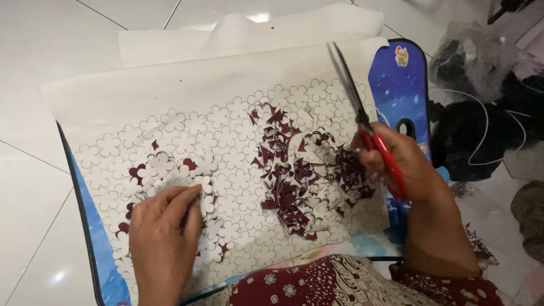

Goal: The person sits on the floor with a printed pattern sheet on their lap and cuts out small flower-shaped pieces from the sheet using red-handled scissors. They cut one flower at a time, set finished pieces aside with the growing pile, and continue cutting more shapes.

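Part of the flower-cut sheet (226, 141) is covered by the left hand (164, 226), whose wrist is cut off at the bottom edge. The scissors' red handles (391, 161) are mostly hidden inside the right hand (396, 164).

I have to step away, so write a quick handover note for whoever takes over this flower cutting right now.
Left hand: palm down on a pile of cut white flower shapes.
Right hand: holds the red-handled scissors, blades pointing up and away, nearly closed.
Flower-printed sheet: spread over the blue board on the lap.
Done: many flowers cut; dark red scraps heaped at centre.
Left: the sheet still shows many uncut flower outlines.
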Action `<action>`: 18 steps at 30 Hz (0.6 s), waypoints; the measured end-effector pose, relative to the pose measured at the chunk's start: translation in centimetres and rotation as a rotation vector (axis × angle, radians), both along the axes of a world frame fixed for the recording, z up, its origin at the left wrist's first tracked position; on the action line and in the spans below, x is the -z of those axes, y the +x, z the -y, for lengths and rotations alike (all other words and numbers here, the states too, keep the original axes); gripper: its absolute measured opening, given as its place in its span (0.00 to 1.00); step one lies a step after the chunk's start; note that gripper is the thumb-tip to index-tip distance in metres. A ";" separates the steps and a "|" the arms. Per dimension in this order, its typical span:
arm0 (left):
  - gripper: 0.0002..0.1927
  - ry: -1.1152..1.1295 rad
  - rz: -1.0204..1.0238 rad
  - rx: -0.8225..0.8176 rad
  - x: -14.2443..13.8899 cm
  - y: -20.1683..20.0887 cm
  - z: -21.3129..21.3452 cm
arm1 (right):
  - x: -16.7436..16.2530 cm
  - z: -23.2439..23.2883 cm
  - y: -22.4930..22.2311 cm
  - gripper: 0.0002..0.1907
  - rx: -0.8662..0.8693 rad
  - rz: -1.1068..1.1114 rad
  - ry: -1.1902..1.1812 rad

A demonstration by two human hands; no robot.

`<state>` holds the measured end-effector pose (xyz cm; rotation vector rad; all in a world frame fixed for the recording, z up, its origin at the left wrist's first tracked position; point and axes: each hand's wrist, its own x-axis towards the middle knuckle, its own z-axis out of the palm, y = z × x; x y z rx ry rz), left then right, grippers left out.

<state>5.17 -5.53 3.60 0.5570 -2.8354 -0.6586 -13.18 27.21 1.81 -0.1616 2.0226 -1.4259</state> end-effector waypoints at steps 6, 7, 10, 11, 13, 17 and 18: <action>0.14 0.025 -0.070 0.113 1.6 -0.2 -2.4 | -0.7 1.8 -1.6 0.23 0.006 -0.348 0.651; 0.14 0.057 -0.098 0.170 1.8 -0.9 -2.9 | -0.6 2.1 -1.5 0.23 0.008 -0.349 0.617; 0.13 0.168 -0.181 0.394 2.4 -3.6 -5.6 | 0.0 3.1 -1.1 0.23 -0.024 -0.447 0.599; 0.13 0.179 -0.202 0.480 2.6 -4.8 -6.5 | 0.3 3.5 -1.0 0.23 -0.060 -0.539 0.649; 0.14 0.108 -0.285 0.541 3.2 -7.5 -8.1 | 0.6 3.8 -0.9 0.24 -0.071 -0.602 0.680; 0.18 0.125 -0.308 0.587 3.8 -11.4 -9.2 | 0.6 4.0 -1.1 0.24 -0.020 -0.537 0.638; 0.15 0.142 -0.263 0.591 3.7 -11.8 -9.2 | 0.5 4.1 -1.1 0.24 -0.019 -0.531 0.637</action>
